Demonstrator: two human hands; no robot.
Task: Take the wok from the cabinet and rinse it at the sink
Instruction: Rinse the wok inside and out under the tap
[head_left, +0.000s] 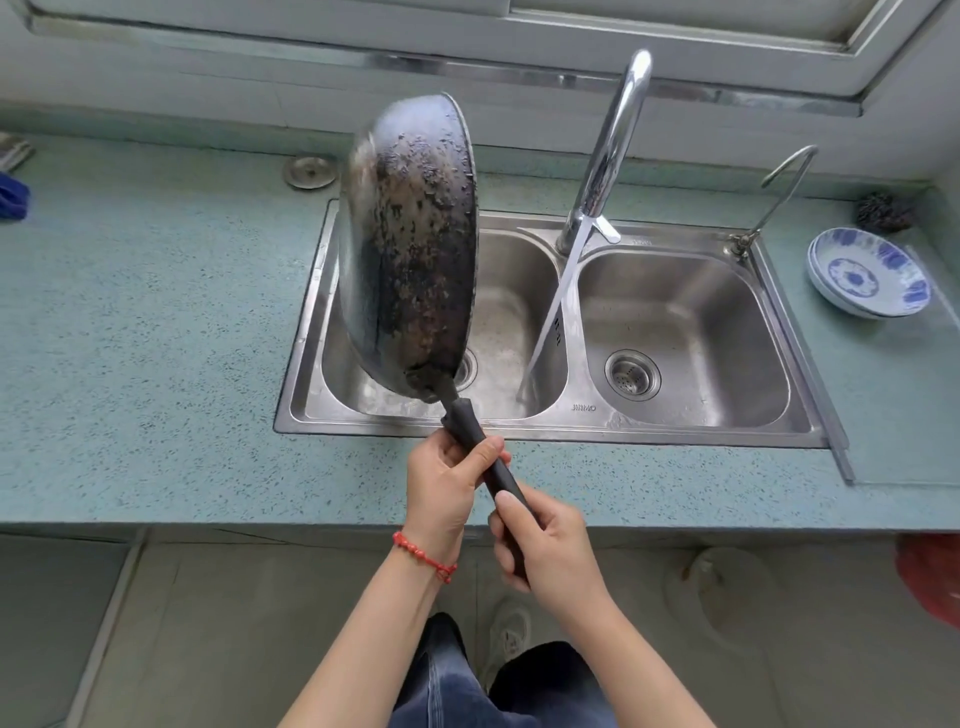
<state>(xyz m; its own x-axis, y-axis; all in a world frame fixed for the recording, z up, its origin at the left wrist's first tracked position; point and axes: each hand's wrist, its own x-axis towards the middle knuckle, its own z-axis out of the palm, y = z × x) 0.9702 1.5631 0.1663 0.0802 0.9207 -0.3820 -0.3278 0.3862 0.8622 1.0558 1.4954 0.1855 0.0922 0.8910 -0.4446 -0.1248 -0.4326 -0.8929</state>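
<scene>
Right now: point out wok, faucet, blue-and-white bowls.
wok (410, 249), head view, blackened underside of the pan.
faucet (608, 150), head view, chrome neck.
blue-and-white bowls (865, 270), head view, inside of the top bowl.

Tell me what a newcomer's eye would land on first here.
The blackened wok, tipped on edge above the left basin of the sink, held by its handle in the left hand and right hand. Beside it, the tap runs water into the same basin, missing the wok.

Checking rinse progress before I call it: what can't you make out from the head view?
- Inside of the wok: faces away; only its charred underside shows.
- Left basin drain: mostly behind the wok.
- Blue item at the left edge: cut off.
- Wok's far rim: motion-blurred.
</scene>
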